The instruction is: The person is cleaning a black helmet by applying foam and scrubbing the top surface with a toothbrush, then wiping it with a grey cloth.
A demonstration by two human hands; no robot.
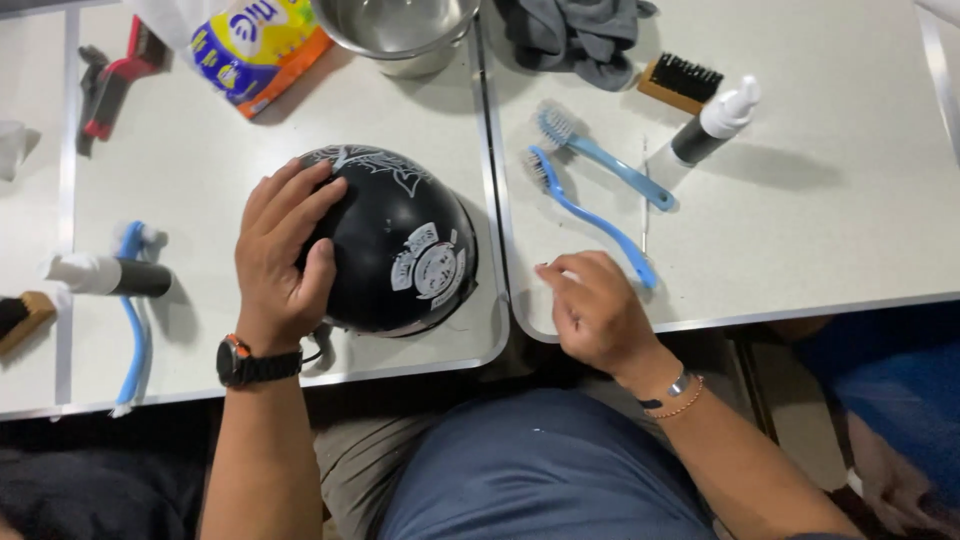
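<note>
A glossy black helmet (400, 245) with white stickers and a white pattern sits on the left white table (200, 170). My left hand (282, 255) is spread over the helmet's left side, palm pressed on it. My right hand (595, 305) rests at the front edge of the right white table (820, 220), fingers curled together with a small white thing barely showing at the fingertips; what it is I cannot tell. Just beyond it lie two blue long-handled brushes (590, 215), (600, 155).
A steel bowl (400, 30), a yellow and blue packet (250, 45), a grey cloth (580, 35), a wooden black-bristled brush (680, 82) and a spray bottle (705, 130) lie at the back. At left are another spray bottle (105, 275), a blue brush (135, 320) and a red tool (110, 85).
</note>
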